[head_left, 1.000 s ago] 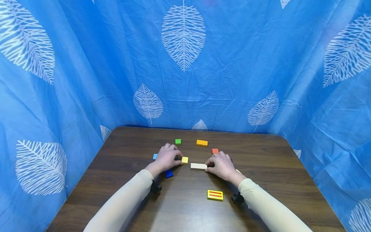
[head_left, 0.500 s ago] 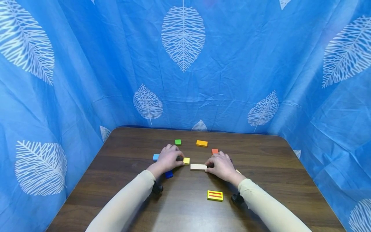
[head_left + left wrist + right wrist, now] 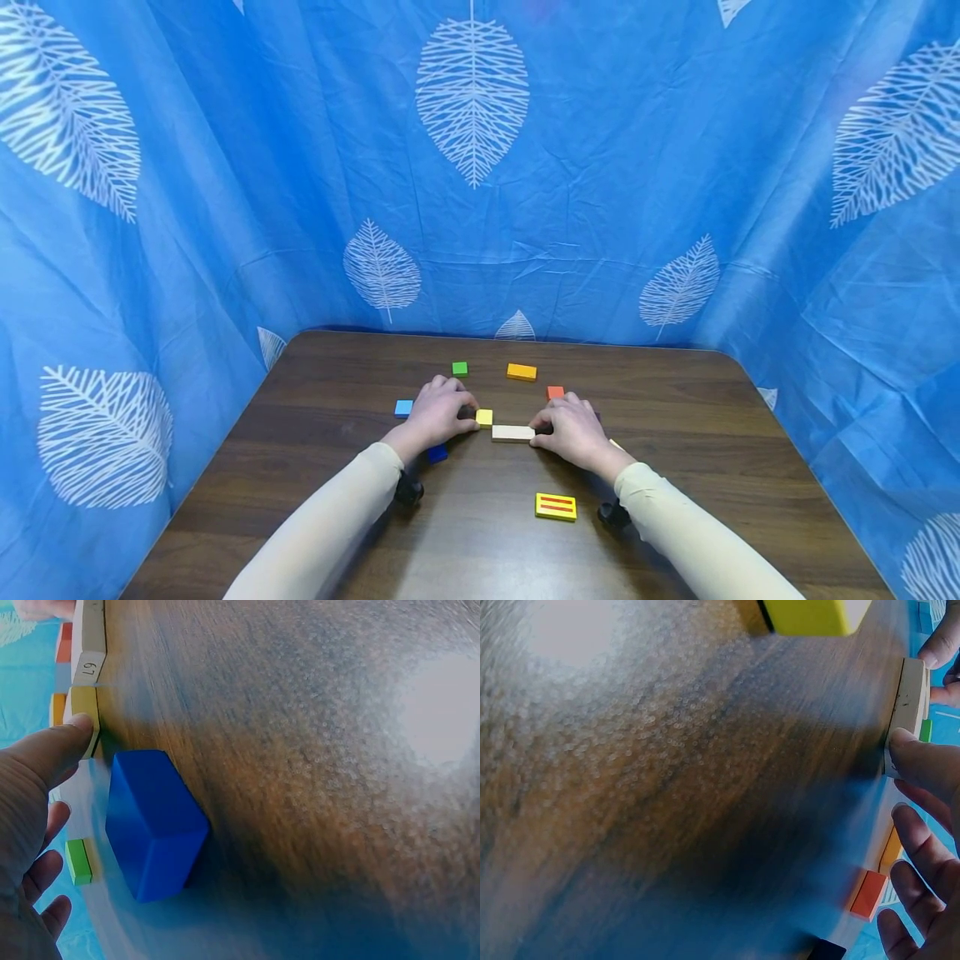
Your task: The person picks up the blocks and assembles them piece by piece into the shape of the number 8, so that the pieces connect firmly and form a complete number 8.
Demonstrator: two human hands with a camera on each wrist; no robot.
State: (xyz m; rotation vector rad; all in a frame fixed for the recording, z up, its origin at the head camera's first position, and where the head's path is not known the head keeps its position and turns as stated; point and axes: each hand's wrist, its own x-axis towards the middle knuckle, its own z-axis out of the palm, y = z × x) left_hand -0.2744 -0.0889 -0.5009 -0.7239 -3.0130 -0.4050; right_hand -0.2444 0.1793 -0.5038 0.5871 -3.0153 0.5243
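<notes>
My left hand point(image 3: 437, 414) pinches a small yellow block point(image 3: 484, 418) between thumb and fingers, low over the table. Just to its right lies a long cream block point(image 3: 513, 434), its printed end facing the yellow one across a thin gap in the left wrist view. The right hand point(image 3: 573, 431) pinches the far end of that cream block, thumb on its near side. Under the left wrist sits a dark blue block point(image 3: 154, 817), partly covered in the head view.
Beyond the hands lie a green block point(image 3: 460, 368), an orange block point(image 3: 522, 372) and a red block point(image 3: 555, 392). A light blue block point(image 3: 403, 408) is left of the left hand. Nearer is a yellow block with red stripes point(image 3: 556, 507). A black block point(image 3: 829, 949) shows near the right hand.
The left hand has slid the yellow block a little to the right, up close to the cream block's left end. My right hand and the cream block have stayed put.
</notes>
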